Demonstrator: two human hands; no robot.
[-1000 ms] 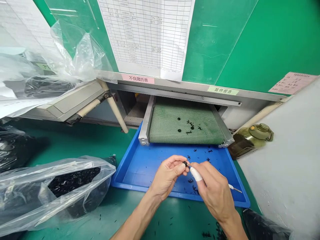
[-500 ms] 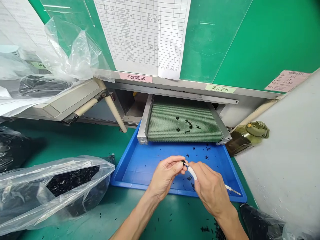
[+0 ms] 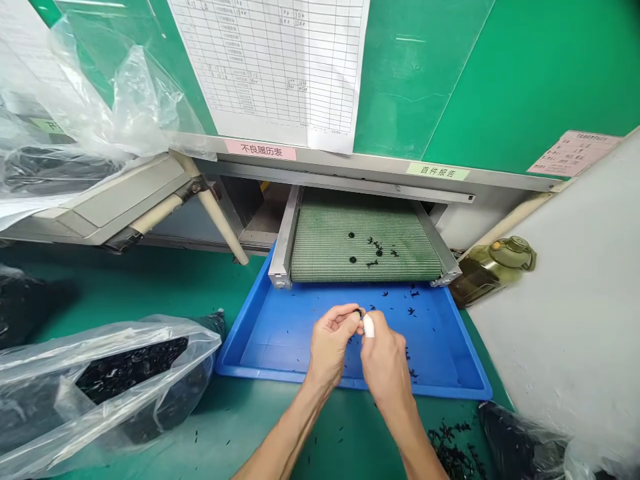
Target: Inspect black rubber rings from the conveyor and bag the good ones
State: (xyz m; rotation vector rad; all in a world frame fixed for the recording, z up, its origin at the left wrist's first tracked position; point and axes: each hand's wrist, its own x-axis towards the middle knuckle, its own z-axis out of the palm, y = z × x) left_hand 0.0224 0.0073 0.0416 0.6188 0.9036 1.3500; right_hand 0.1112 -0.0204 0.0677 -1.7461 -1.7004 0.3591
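Our left hand clenches a small black piece, right hand grip hidden; loose black pieces remain in the blue plastic tray.

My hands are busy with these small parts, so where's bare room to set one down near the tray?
The blue tray has only a few specks on its left side, beside your left hand. The green bench beyond the clear plastic bag is bare. It's crowded right of your right hand and around the black pieces at the bench's near right.
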